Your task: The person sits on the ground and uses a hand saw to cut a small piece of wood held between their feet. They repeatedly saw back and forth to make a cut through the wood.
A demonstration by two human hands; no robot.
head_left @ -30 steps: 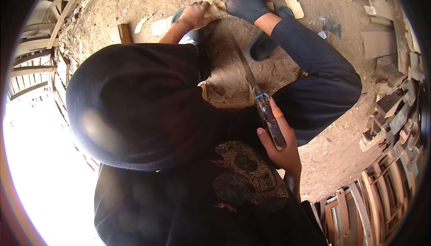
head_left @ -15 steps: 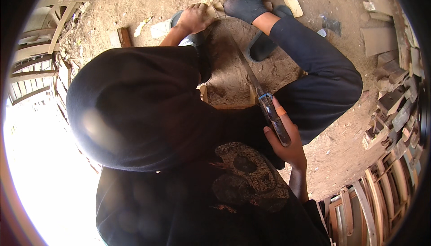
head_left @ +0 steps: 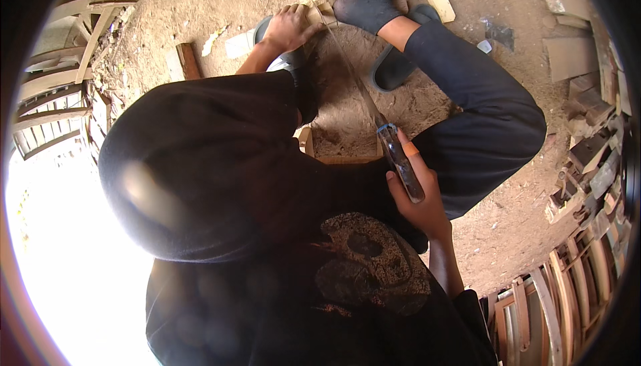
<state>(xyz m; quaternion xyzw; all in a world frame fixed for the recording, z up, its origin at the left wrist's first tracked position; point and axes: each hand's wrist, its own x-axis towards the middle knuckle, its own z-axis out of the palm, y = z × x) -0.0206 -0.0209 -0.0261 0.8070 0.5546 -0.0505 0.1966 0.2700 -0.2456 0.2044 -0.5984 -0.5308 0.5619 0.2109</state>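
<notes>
My right hand [head_left: 427, 202] grips the dark, blue-banded handle of a saw [head_left: 359, 84], forefinger stretched along it and an orange wrap on one finger. The saw's long, thin blade tapers away from me, its far end at a small pale wood piece [head_left: 325, 12]. My left hand [head_left: 288, 27] is closed over this wood from the left, fingers bent; its grip is partly hidden. A dark-socked foot [head_left: 366, 4] rests against the wood's right end. Beneath the left hand shows a slipper [head_left: 262, 30].
An empty dark slipper [head_left: 394, 65] lies on the dirt floor near the bent leg. Wood offcuts [head_left: 439, 3] and a brown block [head_left: 187, 61] are scattered around. Stacked timber [head_left: 577, 286] lines the right side, and wooden frames [head_left: 60, 79] stand at left. Dark cloth [head_left: 193, 172] fills much of the view.
My right hand has pushed the saw forward and slightly left, so its handle sits higher in view. The left hand stays on the wood piece.
</notes>
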